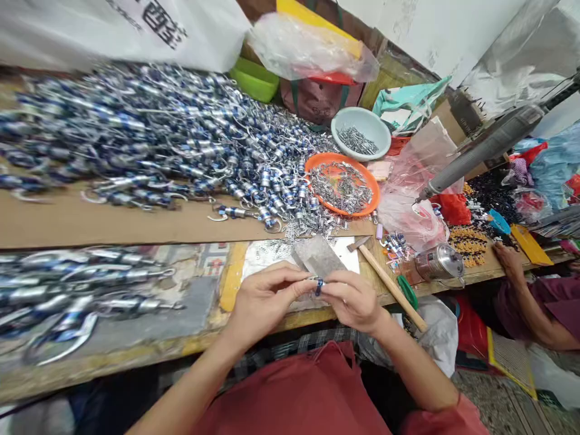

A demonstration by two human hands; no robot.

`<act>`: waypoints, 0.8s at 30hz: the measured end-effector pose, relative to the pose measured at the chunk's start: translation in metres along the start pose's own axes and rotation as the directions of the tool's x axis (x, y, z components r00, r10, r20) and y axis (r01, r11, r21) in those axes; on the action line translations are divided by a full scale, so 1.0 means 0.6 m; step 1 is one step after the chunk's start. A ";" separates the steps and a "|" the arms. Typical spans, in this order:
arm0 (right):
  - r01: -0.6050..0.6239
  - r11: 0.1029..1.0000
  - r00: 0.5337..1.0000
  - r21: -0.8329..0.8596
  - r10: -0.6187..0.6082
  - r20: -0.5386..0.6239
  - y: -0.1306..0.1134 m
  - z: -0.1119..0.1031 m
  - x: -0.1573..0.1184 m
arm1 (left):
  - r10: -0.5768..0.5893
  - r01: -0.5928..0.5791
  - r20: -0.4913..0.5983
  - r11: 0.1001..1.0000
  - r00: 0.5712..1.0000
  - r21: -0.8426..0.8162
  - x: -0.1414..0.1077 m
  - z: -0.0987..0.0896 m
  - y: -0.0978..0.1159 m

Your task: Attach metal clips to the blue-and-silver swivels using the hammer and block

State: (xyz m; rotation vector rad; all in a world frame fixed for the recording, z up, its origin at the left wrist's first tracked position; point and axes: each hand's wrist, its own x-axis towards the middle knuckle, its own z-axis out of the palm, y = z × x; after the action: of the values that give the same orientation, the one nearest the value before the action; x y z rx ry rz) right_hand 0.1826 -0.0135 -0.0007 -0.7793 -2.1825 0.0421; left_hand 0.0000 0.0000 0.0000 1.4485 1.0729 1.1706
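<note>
Both hands meet at the near edge of the bench, in front of a flat grey metal block (318,256). My right hand (353,300) closes its fingers round a small blue-and-silver metal fitting (319,286). From the other side, my left hand (272,296) pinches the thin end of the same fitting between thumb and forefinger. The fingers cover most of the piece, so its full shape is hidden. Right of the block lies a hammer (392,290) with a wooden handle, its head on the bench and the handle sticking out over the front edge.
A large heap of blue-and-silver fittings (181,133) covers the back left; more fittings (77,296) lie nearer. Behind the block stand an orange tray (376,196) of small metal plates and a pale bowl (385,142) of pins. At right are a metal pot (439,264) and another person's hand (507,261).
</note>
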 end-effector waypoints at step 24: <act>-0.191 0.967 0.979 0.166 0.200 -0.039 -0.022 -0.001 0.005 | -0.392 0.420 0.159 0.874 0.906 -0.245 -0.015 -0.006 0.015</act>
State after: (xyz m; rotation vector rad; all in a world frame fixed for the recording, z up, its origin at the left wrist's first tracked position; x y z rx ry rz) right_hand 0.1749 -0.0226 0.0054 -0.8891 -2.0143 0.2915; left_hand -0.0046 -0.0098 0.0078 0.9930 1.0336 0.8867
